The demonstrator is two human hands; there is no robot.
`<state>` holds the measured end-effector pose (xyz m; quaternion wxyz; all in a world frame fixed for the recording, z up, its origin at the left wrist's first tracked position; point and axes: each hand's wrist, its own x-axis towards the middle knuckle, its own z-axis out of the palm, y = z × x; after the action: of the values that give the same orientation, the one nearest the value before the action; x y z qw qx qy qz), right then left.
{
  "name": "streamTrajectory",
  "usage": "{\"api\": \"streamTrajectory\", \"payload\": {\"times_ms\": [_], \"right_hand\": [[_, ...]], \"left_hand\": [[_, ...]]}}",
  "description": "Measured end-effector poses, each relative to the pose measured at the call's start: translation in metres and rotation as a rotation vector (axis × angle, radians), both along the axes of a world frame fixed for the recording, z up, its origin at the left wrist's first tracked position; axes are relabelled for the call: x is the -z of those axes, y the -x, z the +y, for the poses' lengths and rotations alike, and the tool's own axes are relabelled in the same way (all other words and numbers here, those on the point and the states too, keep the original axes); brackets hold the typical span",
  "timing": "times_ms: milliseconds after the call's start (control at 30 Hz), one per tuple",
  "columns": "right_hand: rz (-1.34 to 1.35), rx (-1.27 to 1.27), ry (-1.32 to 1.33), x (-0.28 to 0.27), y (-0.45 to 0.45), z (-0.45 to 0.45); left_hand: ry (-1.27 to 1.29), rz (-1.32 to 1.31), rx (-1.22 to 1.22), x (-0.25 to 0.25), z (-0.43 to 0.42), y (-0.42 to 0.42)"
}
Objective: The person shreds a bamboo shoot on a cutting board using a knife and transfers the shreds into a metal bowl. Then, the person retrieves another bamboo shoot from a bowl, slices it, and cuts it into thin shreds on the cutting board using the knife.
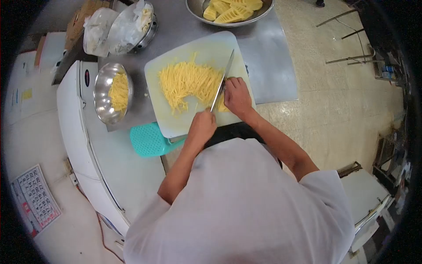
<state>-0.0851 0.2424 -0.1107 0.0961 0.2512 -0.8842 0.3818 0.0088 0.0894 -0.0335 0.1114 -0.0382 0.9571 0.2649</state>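
Note:
My left hand point(203, 126) is closed round the handle of a long kitchen knife point(227, 67), whose blade points away from me across the white cutting board point(173, 125). My right hand point(238, 97) has its fingers curled down against the blade's right side, over a yellow bamboo shoot piece point(223, 105) that is mostly hidden by the hand and knife. To the left of the blade lies a wide heap of thin yellow bamboo shoot strips point(187, 83).
A steel bowl point(100, 94) with more strips stands left of the board. Large ridged bamboo shoot pieces point(233, 13) fill a metal bowl point(237, 23) at the far side. Plastic bags point(121, 33) sit far left. A turquoise perforated basket point(149, 140) is below the board's left corner.

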Motion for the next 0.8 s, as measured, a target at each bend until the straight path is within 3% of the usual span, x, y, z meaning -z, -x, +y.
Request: {"api": "streamTrajectory", "payload": {"times_ms": [33,167,300,400,567,700,800], "right_hand": [[-0.009,-0.006,-0.010,-0.001,0.000,0.001],[-0.008,-0.006,0.012,-0.002,0.000,0.002],[-0.003,-0.018,-0.006,-0.001,-0.004,0.001],[-0.027,-0.043,0.010,-0.002,0.000,0.005],[0.002,-0.004,0.012,0.001,0.000,0.001],[-0.008,-0.022,0.013,-0.001,0.001,0.002],[0.017,-0.005,-0.010,-0.002,-0.001,0.001]], "left_hand": [[-0.057,-0.163,-0.083,0.002,0.003,0.008],[-0.074,-0.189,-0.131,-0.050,0.010,0.005],[-0.114,-0.179,-0.144,-0.001,0.009,0.003],[-0.050,-0.222,-0.140,-0.050,0.011,0.005],[-0.066,-0.198,-0.163,-0.024,0.016,0.002],[-0.044,-0.207,-0.157,-0.054,0.017,0.002],[-0.132,-0.162,-0.117,0.007,0.008,-0.007]]}}
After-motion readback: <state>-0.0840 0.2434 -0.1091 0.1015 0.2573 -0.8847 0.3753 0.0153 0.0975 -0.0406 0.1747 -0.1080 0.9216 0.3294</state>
